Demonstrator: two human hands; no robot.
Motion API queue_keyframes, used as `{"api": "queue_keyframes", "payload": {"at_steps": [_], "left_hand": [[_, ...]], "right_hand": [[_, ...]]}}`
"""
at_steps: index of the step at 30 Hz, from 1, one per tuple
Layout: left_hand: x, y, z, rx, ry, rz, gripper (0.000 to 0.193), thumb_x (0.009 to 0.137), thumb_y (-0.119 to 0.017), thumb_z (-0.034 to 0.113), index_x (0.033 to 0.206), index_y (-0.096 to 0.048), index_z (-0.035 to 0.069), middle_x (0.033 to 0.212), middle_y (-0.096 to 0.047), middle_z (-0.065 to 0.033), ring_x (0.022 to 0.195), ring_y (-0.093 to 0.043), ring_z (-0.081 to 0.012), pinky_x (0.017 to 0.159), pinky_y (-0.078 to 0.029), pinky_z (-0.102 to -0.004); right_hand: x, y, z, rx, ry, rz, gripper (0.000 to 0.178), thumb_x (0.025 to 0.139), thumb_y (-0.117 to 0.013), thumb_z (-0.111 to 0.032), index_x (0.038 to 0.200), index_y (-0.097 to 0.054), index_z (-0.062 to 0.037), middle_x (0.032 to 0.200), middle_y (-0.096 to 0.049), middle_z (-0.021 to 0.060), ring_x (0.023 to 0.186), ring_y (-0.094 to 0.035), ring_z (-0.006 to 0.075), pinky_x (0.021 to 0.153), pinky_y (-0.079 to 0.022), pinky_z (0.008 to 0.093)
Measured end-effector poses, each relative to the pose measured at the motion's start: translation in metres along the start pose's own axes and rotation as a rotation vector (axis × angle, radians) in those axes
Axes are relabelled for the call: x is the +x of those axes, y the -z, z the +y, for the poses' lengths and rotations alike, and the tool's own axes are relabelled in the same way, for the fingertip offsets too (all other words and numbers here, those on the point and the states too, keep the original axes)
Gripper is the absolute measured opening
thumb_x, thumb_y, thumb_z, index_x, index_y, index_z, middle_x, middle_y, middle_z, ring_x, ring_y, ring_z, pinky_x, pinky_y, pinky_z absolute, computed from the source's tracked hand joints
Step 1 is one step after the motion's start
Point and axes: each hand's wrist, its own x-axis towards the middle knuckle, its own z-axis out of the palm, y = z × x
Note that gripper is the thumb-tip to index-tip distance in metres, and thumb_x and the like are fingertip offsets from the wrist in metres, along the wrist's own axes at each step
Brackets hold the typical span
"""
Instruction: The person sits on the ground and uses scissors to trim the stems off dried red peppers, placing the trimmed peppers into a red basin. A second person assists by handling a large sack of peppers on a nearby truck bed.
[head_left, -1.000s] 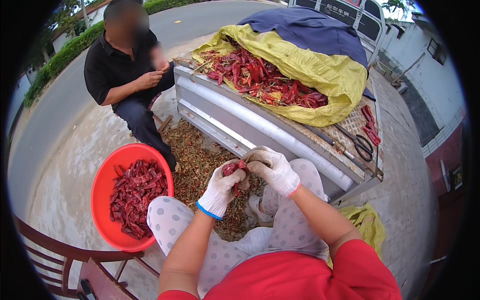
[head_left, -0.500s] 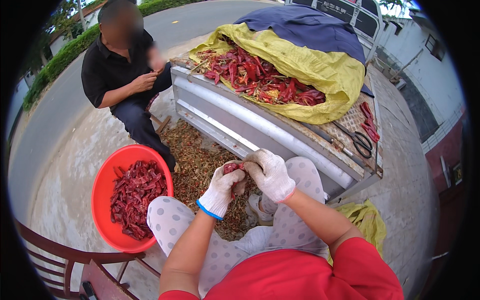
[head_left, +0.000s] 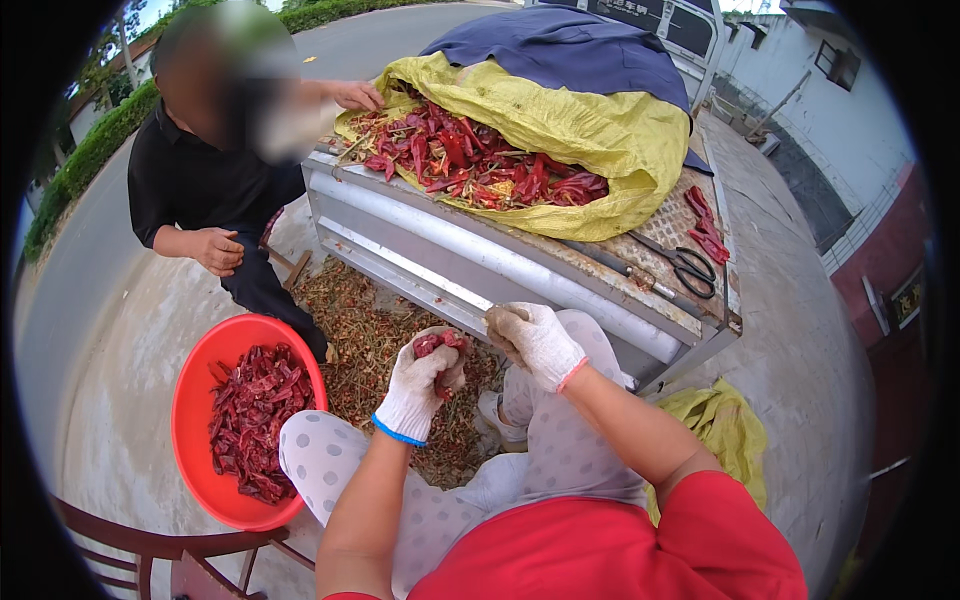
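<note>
My left hand point(head_left: 412, 388), in a white knit glove with a blue cuff, is closed around dried red chili peppers point(head_left: 437, 343) above the debris on the ground. To its right and apart from it, my right hand point(head_left: 540, 345), gloved with a red cuff, has its fingers curled with the tips together. What those fingertips hold, if anything, is too small to tell. A red basin point(head_left: 185, 420) of dried chili peppers point(head_left: 258, 420) stands left of my knee. Ahead, more peppers spill from an open yellow sack point(head_left: 650, 150) on the truck bed.
Black-handled scissors point(head_left: 692, 272) and a few loose peppers point(head_left: 706, 228) lie on the truck bed's edge point(head_left: 600, 262). A co-worker point(head_left: 190, 170) in black sits at the left, one hand at the sack. Stems and scraps point(head_left: 350, 310) cover the ground. Another yellow sack point(head_left: 725, 430) lies at the right.
My hands have moved apart: the left keeps its peppers, while the right has drawn away rightward. The co-worker's hands have separated, one reaching to the sack's peppers, the other lowered toward the knee.
</note>
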Motion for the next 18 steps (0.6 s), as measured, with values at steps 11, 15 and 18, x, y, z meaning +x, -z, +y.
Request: {"api": "queue_keyframes", "payload": {"at_steps": [11, 15, 18], "left_hand": [[0.0, 0.003, -0.005, 0.06, -0.02, 0.017, 0.032, 0.077, -0.061, -0.001, 0.109, -0.059, -0.001, 0.089, -0.064, -0.0112, 0.074, -0.062, -0.022, 0.066, -0.056, -0.0373], [0.002, 0.001, -0.005, 0.113, -0.051, 0.06, 0.032, 0.077, -0.06, -0.001, 0.109, -0.06, -0.001, 0.09, -0.065, -0.0119, 0.074, -0.063, -0.0211, 0.064, -0.059, -0.0343], [0.0, 0.004, -0.002, 0.074, -0.088, 0.107, 0.032, 0.075, -0.057, -0.004, 0.108, -0.061, -0.002, 0.09, -0.065, -0.0129, 0.074, -0.063, -0.0218, 0.062, -0.057, -0.0348]], "right_hand": [[-0.044, 0.282, -0.003, -1.568, -0.163, 0.391, 0.031, 0.08, -0.058, -0.011, 0.111, -0.062, -0.0043, 0.103, -0.067, 0.0236, 0.1, -0.064, 0.0395, 0.085, -0.051, 0.0467], [-0.044, 0.28, -0.015, -1.59, -0.374, 0.287, 0.036, 0.075, -0.061, -0.013, 0.108, -0.061, 0.0003, 0.096, -0.067, 0.0277, 0.096, -0.065, 0.0428, 0.084, -0.051, 0.0487], [-0.064, 0.261, -0.026, -1.545, -0.392, 0.354, 0.036, 0.072, -0.063, -0.016, 0.103, -0.062, 0.0035, 0.093, -0.067, 0.0295, 0.094, -0.065, 0.0435, 0.082, -0.052, 0.0485]]}}
